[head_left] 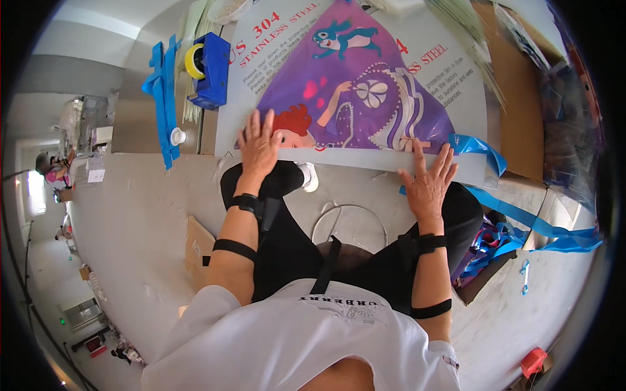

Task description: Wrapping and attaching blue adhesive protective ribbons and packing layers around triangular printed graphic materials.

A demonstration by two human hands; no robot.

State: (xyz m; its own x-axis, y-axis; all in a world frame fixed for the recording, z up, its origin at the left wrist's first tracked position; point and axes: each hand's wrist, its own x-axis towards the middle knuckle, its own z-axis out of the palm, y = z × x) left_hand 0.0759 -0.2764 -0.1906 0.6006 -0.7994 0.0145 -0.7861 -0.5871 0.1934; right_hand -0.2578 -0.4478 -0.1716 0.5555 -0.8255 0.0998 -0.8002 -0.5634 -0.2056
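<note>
On the worktable in front of me lies a purple triangular kite sail (297, 85), printed with a red-haired figure in a gown and a blue cartoon animal. Its wide edge runs along the table's near edge. My left hand (259, 150) rests flat on the sail's near left corner, fingers stretched out over the printed hair. Towards the near right corner, my right hand (427, 179) has its fingers spread, the tips touching the sail's edge. Beside that corner a blue ribbon (481, 151) hangs over the table edge. Neither hand grips anything.
Left of the sail stand a blue tape dispenser (212, 72) with yellow tape and more blue ribbon strips (163, 104). Bundles of thin pale rods (466, 32) lie at the far right, near a cardboard box (521, 124). Ribbons trail into an open box (486, 260) beside my right leg.
</note>
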